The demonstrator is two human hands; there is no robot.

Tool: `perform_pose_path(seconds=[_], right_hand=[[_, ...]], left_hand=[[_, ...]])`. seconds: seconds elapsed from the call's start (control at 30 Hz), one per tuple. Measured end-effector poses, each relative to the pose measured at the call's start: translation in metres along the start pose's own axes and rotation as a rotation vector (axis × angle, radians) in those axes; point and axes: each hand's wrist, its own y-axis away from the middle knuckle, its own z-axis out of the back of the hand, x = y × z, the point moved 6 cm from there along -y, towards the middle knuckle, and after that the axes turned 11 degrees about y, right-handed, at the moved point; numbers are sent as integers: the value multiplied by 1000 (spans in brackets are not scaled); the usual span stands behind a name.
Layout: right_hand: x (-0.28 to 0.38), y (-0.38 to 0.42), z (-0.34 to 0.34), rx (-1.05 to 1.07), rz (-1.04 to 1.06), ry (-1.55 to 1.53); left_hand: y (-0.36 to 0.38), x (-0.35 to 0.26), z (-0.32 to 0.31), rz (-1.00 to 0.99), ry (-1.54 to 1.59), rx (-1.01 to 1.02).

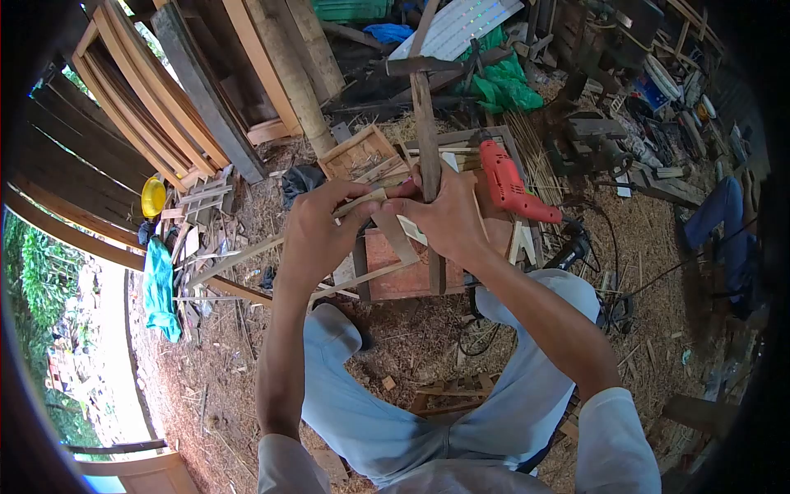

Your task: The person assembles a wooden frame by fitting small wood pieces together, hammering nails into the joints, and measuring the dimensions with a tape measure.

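My left hand (321, 212) pinches the end of a thin, pale wooden strip (360, 203) between thumb and fingers. Close beside it, my right hand (447, 212) is closed around the wooden handle of a hammer (422, 115), whose dark head points away from me. The thumb and index finger of that hand reach toward the strip's end; whether they pinch anything small there, I cannot make out. Below the hands, narrow wooden slats form an angled frame (395, 267) over a reddish-brown low work surface (387, 286).
A red power drill (512, 183) lies right of my hands, its cable running down the right side. Behind the hands sits a wooden tray (355, 154). Long wooden frames (136, 90) lean at the upper left. Shavings and offcuts cover the ground (222, 362).
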Motion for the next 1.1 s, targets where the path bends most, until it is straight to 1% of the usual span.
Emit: perform_pose_path(seconds=[0.17,0.23,0.33,0.57,0.63,0.67,0.73,0.87,0.93,0.97,1.03,1.07,1.1], right_hand=[[3,0,1,12,-25,-1],[3,-1,1,20,33,-7],[4,0,1,24,3,-12],[3,1,1,2,22,9],[3,1,2,4,15,55],[4,1,2,4,17,56],[6,2,2,13,47,25],[6,-2,7,26,51,57],[2,-1,7,9,-24,36],[2,-2,7,13,-19,37],[2,-5,5,94,-49,-39],[6,-6,7,99,-39,-34],[8,-6,9,133,-88,-10]], left_hand=[[1,-2,0,-21,-29,-32],[1,-1,-1,-32,-28,-35],[2,0,-2,-17,-14,-34],[1,-7,-2,-54,-62,-52],[0,-7,-2,6,-39,-40],[0,-6,-2,5,-40,-42],[0,-6,-2,-58,-65,-47],[1,-8,-3,-63,-65,-60],[1,-3,-6,-14,-39,-34],[1,-4,-6,-14,-40,-40],[1,-7,-6,14,-100,-32],[1,-7,-5,10,-100,-44],[1,-6,-6,9,-94,-43]])
